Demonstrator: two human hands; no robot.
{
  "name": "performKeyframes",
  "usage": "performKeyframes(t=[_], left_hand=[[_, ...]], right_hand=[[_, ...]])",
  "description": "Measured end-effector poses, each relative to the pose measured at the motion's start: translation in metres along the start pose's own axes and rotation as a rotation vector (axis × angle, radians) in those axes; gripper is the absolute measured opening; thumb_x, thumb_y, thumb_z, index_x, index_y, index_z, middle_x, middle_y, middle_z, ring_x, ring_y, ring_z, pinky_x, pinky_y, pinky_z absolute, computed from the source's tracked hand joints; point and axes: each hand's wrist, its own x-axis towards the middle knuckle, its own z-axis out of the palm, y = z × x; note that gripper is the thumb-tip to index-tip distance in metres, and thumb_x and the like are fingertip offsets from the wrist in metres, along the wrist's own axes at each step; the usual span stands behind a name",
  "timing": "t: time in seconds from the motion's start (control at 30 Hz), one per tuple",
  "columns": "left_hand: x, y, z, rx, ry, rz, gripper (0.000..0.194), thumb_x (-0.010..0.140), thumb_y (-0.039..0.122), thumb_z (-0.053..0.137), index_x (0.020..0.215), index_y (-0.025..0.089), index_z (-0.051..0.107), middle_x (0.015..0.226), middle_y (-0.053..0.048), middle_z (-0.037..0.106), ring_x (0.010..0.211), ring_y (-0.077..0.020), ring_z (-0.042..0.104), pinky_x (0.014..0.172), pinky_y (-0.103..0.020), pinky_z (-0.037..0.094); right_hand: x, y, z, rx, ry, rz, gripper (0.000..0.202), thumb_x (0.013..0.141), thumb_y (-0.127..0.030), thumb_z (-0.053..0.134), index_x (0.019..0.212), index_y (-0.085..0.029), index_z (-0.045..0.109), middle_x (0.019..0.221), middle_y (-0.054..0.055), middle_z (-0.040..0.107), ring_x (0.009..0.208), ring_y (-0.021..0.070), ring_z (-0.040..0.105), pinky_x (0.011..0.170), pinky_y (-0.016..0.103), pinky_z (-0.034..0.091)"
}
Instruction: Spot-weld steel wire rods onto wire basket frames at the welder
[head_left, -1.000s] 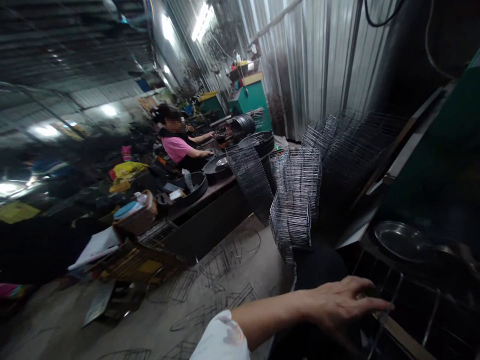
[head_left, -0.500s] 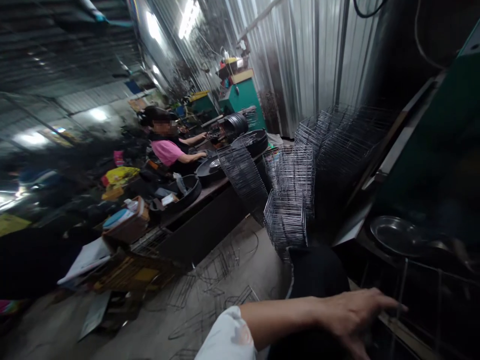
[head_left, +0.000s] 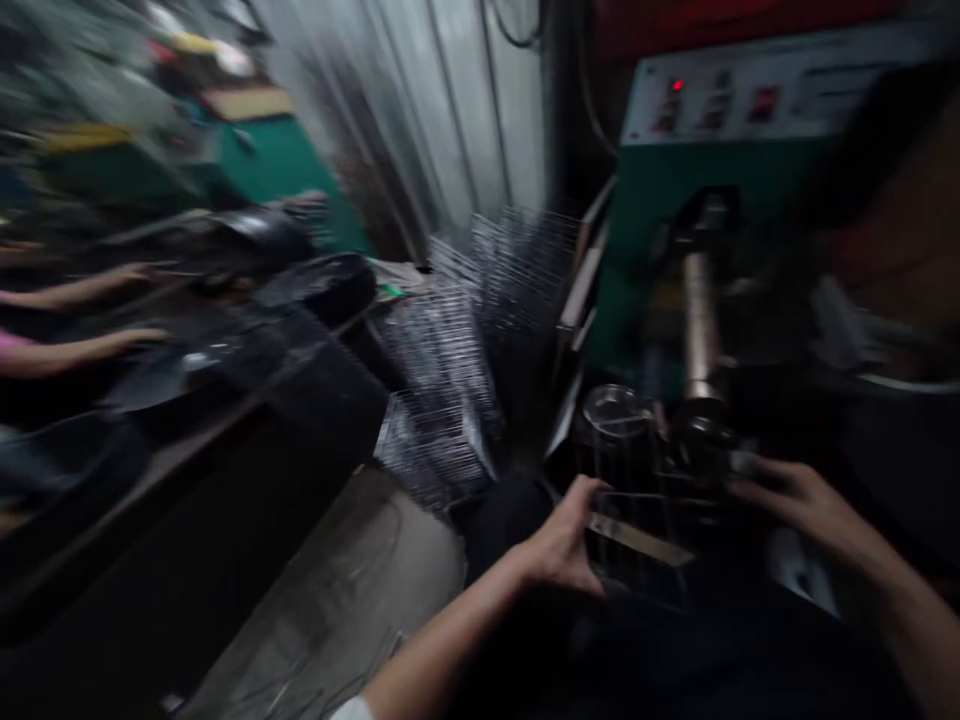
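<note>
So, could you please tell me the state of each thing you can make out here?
Red light: lit.
Machine: appears powered, judging by that light.
Rod: roughly upright, slightly tilted.
Wire racks: stacked together.
Wire frame: between the hands, blurred.
Left hand: thumb and fingers apart, at the frame; grip unclear.
Right hand: fingers near the rod's lower end; grip unclear.

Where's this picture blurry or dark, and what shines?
Head view: blur streaks the co-worker's hands and softens the stacked wire racks; head view: darkness and blur obscure what, if anything, the right hand touches; head view: a red indicator light glows on the control panel.
</note>
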Motion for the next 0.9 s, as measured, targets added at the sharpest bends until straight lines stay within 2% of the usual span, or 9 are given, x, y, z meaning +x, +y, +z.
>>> performKeyframes(t=[0.07, 0.13, 0.27, 0.4, 0.53, 0.63, 0.77, 0.9], left_hand=[[0.004, -0.006, -0.001, 0.043, 0.028, -0.001, 0.116, 0.045, 0.040, 0.095, 0.142, 0.021, 0.034, 0.132, -0.012, 0.046, 0.125, -0.0337, 0.052, 0.112, -0.049, 0.046], [0.006, -0.010, -0.001, 0.081, 0.036, 0.004, 0.116, 0.048, 0.038, 0.092, 0.144, 0.022, 0.029, 0.136, -0.012, 0.043, 0.129, -0.0352, 0.050, 0.115, -0.051, 0.043], [0.007, -0.012, 0.003, 0.103, 0.026, 0.016, 0.120, 0.048, 0.039, 0.092, 0.145, 0.023, 0.024, 0.138, -0.013, 0.041, 0.128, -0.0355, 0.052, 0.113, -0.053, 0.045], [0.013, -0.011, 0.004, 0.096, 0.066, 0.028, 0.123, 0.046, 0.038, 0.092, 0.145, 0.023, 0.022, 0.135, -0.012, 0.043, 0.125, -0.0341, 0.054, 0.111, -0.052, 0.047], [0.019, -0.007, 0.002, 0.066, 0.066, 0.010, 0.122, 0.045, 0.037, 0.092, 0.145, 0.022, 0.025, 0.134, -0.012, 0.046, 0.123, -0.0339, 0.056, 0.111, -0.051, 0.048], [0.019, -0.006, 0.000, 0.062, 0.070, 0.011, 0.124, 0.044, 0.039, 0.092, 0.146, 0.021, 0.023, 0.135, -0.012, 0.046, 0.125, -0.0345, 0.056, 0.111, -0.050, 0.048], [0.017, -0.010, -0.004, 0.118, 0.080, -0.034, 0.117, 0.045, 0.039, 0.092, 0.143, 0.023, 0.031, 0.132, -0.010, 0.050, 0.124, -0.0340, 0.056, 0.112, -0.050, 0.047], [0.021, -0.010, -0.004, 0.115, 0.078, -0.024, 0.112, 0.047, 0.039, 0.091, 0.142, 0.022, 0.034, 0.131, -0.010, 0.052, 0.124, -0.0351, 0.055, 0.112, -0.052, 0.047]], right_hand=[[-0.010, 0.005, -0.018, 0.098, -0.057, 0.122, 0.057, 0.078, -0.076, 0.070, 0.077, -0.020, 0.074, 0.082, 0.012, 0.072, 0.079, 0.0301, 0.067, 0.071, 0.039, 0.053], [-0.009, 0.006, -0.021, 0.166, -0.046, 0.177, 0.056, 0.079, -0.074, 0.070, 0.074, -0.019, 0.068, 0.074, 0.006, 0.066, 0.071, 0.0236, 0.061, 0.067, 0.034, 0.048], [0.001, 0.005, -0.015, 0.086, 0.010, 0.093, 0.052, 0.082, -0.067, 0.072, 0.069, -0.019, 0.060, 0.070, 0.000, 0.055, 0.069, 0.0174, 0.053, 0.064, 0.029, 0.041], [0.005, 0.006, -0.014, 0.011, 0.007, 0.028, 0.051, 0.085, -0.068, 0.069, 0.071, -0.019, 0.063, 0.070, 0.001, 0.057, 0.070, 0.0181, 0.053, 0.066, 0.030, 0.041], [0.011, 0.007, -0.013, -0.056, 0.020, 0.006, 0.052, 0.085, -0.070, 0.067, 0.077, -0.019, 0.068, 0.076, 0.004, 0.064, 0.072, 0.0209, 0.057, 0.067, 0.031, 0.043], [0.016, 0.006, -0.011, -0.078, 0.037, 0.013, 0.053, 0.084, -0.071, 0.066, 0.072, -0.019, 0.067, 0.072, 0.003, 0.063, 0.070, 0.0202, 0.057, 0.064, 0.030, 0.041], [0.021, -0.003, -0.016, 0.058, -0.101, 0.076, 0.057, 0.081, -0.074, 0.068, 0.063, -0.020, 0.062, 0.062, 0.001, 0.056, 0.061, 0.0171, 0.051, 0.057, 0.029, 0.038], [0.025, -0.006, -0.022, 0.156, -0.184, 0.064, 0.054, 0.080, -0.070, 0.072, 0.064, -0.018, 0.066, 0.067, 0.001, 0.060, 0.066, 0.0167, 0.054, 0.061, 0.028, 0.040]])
